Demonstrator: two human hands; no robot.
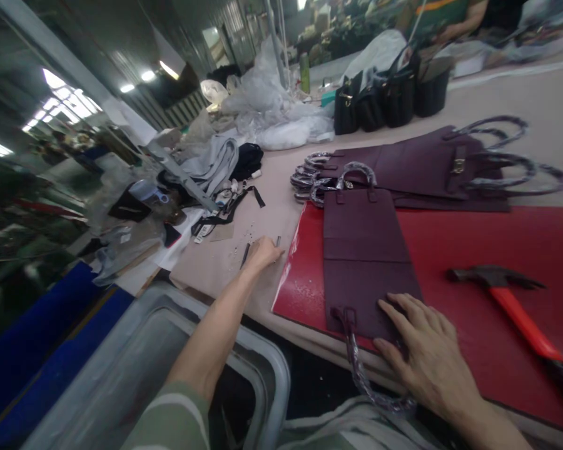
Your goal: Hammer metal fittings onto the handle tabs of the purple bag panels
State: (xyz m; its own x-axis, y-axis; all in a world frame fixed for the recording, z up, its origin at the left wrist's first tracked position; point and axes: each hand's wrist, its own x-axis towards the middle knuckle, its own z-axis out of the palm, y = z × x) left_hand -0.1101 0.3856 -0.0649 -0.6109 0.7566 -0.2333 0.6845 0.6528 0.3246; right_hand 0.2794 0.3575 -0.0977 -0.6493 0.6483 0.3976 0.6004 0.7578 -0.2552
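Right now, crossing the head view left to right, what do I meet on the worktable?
Folded grey fabric bundle, left hand, flat dark-purple bag piece with plastic-wrapped handles, claw hammer with red handle.

No readable lettering, numbers or signs; white tag (203, 234), too blurred

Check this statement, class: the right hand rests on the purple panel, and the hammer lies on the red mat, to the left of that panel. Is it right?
Not quite: the hammer lies to the right of the purple panel, as the head view shows. It does lie on the red mat, and the right hand does rest on the panel.
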